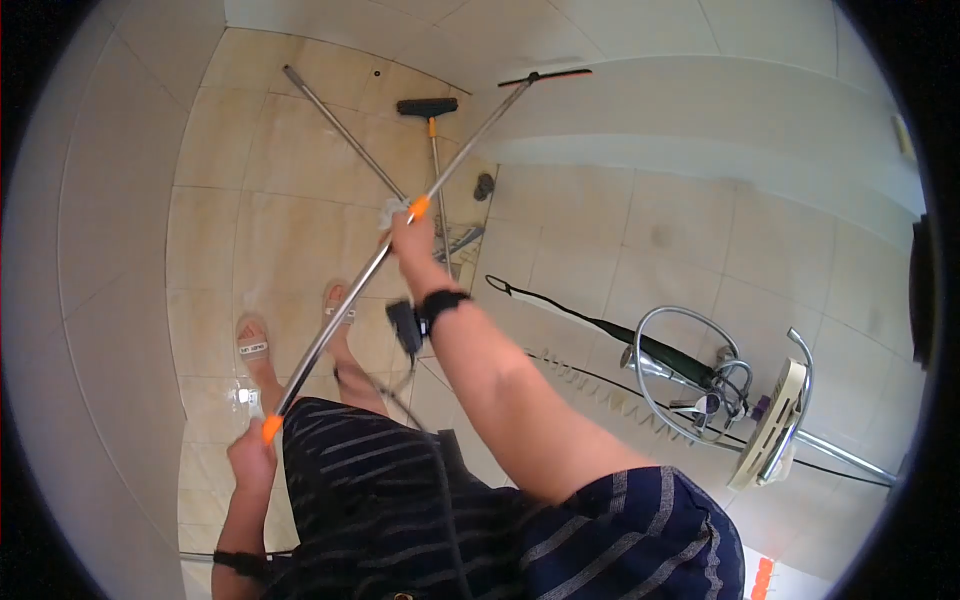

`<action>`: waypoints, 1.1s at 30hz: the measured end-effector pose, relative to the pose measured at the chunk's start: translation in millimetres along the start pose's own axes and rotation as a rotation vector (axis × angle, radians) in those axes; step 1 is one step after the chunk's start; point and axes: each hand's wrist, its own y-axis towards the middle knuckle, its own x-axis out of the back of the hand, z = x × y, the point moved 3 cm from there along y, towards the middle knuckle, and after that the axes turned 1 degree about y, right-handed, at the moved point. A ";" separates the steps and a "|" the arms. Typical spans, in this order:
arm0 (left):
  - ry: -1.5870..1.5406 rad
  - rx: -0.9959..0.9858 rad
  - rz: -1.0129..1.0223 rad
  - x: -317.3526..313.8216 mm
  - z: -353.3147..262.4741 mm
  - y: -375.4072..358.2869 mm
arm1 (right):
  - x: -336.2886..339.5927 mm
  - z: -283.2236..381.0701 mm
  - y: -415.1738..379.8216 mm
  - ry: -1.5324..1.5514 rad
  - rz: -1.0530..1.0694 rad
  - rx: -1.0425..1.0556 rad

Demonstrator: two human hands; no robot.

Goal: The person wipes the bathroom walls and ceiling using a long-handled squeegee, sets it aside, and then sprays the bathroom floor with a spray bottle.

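A long-handled squeegee [333, 325] with a silver pole runs diagonally across the view. Its dark blade [560, 76] with an orange edge lies against the white wall surface at the top. My left hand [252, 456] is closed around the pole's lower end, by an orange grip. Farther up, my right hand [412, 238] is wrapped around the pole just below an orange collar. Something whitish [393, 212] shows beside my right hand; I cannot make out what it is. Both wrists wear black bands, and a black device hangs near the right one.
A loose metal pole [340, 127] and a black-headed floor brush [427, 107] are beyond my right hand. A small dark object [484, 187] sits by the wall corner. On the right are a shower hose [645, 345], a dark green long-handled item [650, 348] and a beige shelf [772, 425].
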 end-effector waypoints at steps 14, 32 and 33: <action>-0.088 -0.044 0.287 -32.6 -45.8 17.4 | 25.5 -68.0 13.8 -0.635 0.113 0.047; 0.076 -0.102 0.126 48.5 -1.6 -61.7 | 52.8 -15.6 -122.3 0.283 0.203 -0.385; 0.079 -0.117 0.121 50.4 -1.1 -60.2 | 61.7 -10.5 -128.2 0.326 0.222 -0.462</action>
